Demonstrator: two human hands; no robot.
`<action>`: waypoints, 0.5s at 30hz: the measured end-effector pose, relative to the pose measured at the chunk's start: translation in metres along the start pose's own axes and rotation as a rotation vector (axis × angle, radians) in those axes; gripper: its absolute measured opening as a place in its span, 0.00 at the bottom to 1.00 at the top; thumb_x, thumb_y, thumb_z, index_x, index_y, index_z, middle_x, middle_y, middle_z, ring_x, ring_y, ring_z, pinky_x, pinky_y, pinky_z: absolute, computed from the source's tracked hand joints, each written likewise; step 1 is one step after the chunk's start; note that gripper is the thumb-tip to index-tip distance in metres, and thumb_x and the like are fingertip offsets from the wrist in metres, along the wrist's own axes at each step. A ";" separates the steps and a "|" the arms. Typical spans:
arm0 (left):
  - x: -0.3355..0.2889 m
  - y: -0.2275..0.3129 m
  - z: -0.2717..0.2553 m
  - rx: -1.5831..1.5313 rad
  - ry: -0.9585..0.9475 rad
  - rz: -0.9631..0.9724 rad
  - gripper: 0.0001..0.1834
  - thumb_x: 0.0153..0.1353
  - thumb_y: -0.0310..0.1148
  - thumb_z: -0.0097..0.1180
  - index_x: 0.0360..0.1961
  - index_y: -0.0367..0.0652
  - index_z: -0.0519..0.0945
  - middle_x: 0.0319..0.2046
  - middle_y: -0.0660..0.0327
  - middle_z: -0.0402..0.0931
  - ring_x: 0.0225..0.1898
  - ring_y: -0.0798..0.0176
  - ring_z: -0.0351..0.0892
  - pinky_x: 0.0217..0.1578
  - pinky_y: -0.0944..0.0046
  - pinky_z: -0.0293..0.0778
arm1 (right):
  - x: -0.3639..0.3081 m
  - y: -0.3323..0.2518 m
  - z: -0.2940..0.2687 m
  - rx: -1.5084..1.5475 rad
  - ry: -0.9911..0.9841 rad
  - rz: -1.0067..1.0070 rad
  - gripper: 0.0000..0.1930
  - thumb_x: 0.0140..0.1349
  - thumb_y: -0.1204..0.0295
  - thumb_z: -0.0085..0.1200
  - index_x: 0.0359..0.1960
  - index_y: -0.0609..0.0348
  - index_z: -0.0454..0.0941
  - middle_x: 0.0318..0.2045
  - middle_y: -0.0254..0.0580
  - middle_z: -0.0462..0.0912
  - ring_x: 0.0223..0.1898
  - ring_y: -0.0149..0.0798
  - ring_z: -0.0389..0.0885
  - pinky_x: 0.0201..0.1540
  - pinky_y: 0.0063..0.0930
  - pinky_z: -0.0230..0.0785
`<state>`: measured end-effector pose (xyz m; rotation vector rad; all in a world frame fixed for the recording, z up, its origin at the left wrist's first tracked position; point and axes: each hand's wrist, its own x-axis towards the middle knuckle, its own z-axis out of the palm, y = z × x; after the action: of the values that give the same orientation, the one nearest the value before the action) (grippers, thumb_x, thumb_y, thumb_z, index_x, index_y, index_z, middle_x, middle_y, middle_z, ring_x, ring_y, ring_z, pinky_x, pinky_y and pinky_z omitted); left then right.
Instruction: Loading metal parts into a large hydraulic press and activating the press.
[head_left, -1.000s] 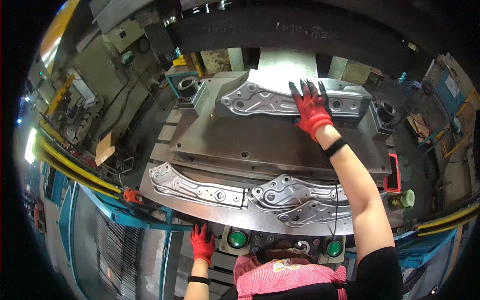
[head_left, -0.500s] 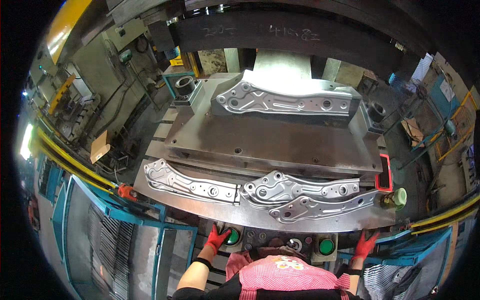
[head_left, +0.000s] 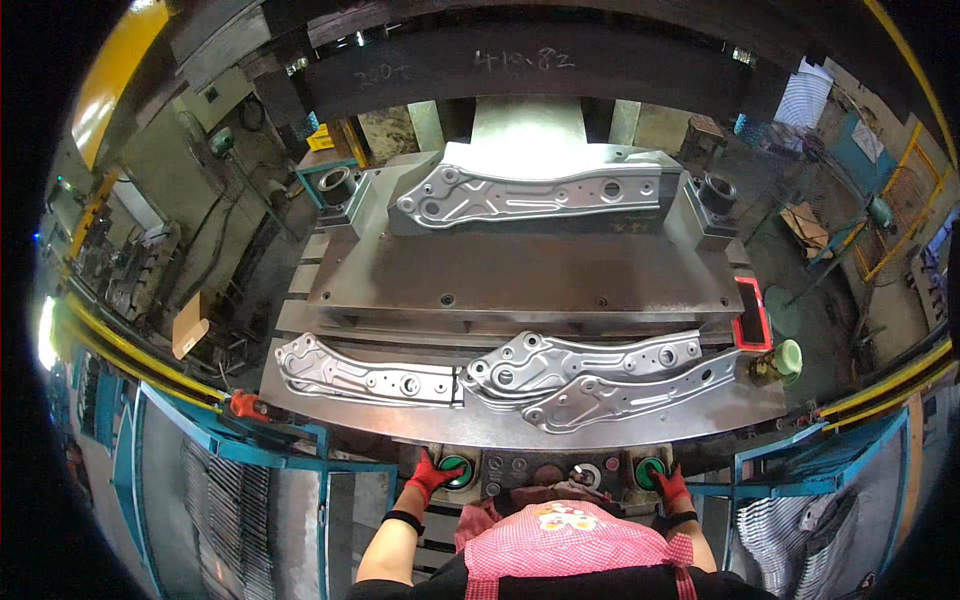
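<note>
My left hand [head_left: 428,476], in a red glove, rests at the left green push button [head_left: 457,471], thumb reaching onto it and fingers spread. At the right green push button [head_left: 649,471], my right hand [head_left: 670,484], also red-gloved, lays its thumb on the button with the other fingers apart from it. Neither hand holds anything. Beyond them, a stamped metal bracket [head_left: 375,378] lies on the left of the press table, and overlapping brackets [head_left: 620,357] lie on the right. Another stamped bracket [head_left: 540,195] sits on the die block farther back.
A steel die plate [head_left: 520,265] fills the middle, with guide bushings [head_left: 337,186] at its back corners. A red-framed box [head_left: 748,313] and a pale green cup [head_left: 787,357] stand at the right edge. Blue racks [head_left: 230,440] flank me; a dark press beam [head_left: 400,70] spans above.
My right hand has moved left from the table's right side onto the right green button. My left hand stays at its button. The view has shifted slightly.
</note>
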<state>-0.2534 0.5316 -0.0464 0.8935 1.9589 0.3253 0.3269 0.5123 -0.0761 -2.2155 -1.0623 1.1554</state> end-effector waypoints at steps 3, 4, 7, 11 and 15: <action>-0.008 0.017 -0.002 -0.029 -0.022 -0.015 0.77 0.20 0.56 0.75 0.64 0.29 0.39 0.62 0.41 0.53 0.64 0.51 0.54 0.60 0.60 0.57 | 0.016 0.025 0.001 0.098 -0.083 0.016 0.57 0.40 0.53 0.68 0.63 0.72 0.42 0.54 0.60 0.68 0.56 0.46 0.68 0.54 0.31 0.64; -0.004 0.010 -0.004 -0.008 -0.019 -0.022 0.77 0.20 0.56 0.76 0.64 0.30 0.39 0.62 0.42 0.52 0.64 0.51 0.53 0.61 0.60 0.56 | 0.018 0.027 0.001 0.176 -0.144 0.023 0.59 0.40 0.53 0.69 0.63 0.72 0.40 0.54 0.59 0.69 0.55 0.45 0.69 0.54 0.31 0.65; -0.003 0.001 -0.003 -0.019 -0.005 -0.007 0.77 0.19 0.55 0.76 0.64 0.31 0.39 0.63 0.43 0.49 0.65 0.51 0.50 0.62 0.60 0.54 | 0.023 0.031 0.007 0.151 -0.157 0.022 0.63 0.38 0.54 0.71 0.64 0.70 0.34 0.53 0.56 0.70 0.54 0.43 0.70 0.53 0.30 0.65; 0.009 0.003 0.003 -0.084 -0.041 0.010 0.78 0.19 0.55 0.76 0.64 0.30 0.38 0.64 0.43 0.47 0.66 0.52 0.48 0.62 0.60 0.52 | 0.038 0.055 0.011 0.082 -0.056 0.009 0.64 0.33 0.53 0.72 0.64 0.70 0.37 0.53 0.57 0.70 0.54 0.43 0.70 0.54 0.30 0.65; 0.005 -0.008 -0.002 -0.125 -0.018 0.108 0.77 0.18 0.54 0.77 0.64 0.30 0.40 0.64 0.44 0.48 0.65 0.53 0.49 0.62 0.61 0.53 | 0.026 0.031 0.009 0.049 -0.123 0.042 0.63 0.33 0.54 0.71 0.64 0.71 0.40 0.53 0.59 0.70 0.55 0.45 0.70 0.53 0.31 0.66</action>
<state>-0.2603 0.5300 -0.0526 0.9187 1.8563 0.4953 0.3419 0.5141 -0.1145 -2.1618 -1.0287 1.3365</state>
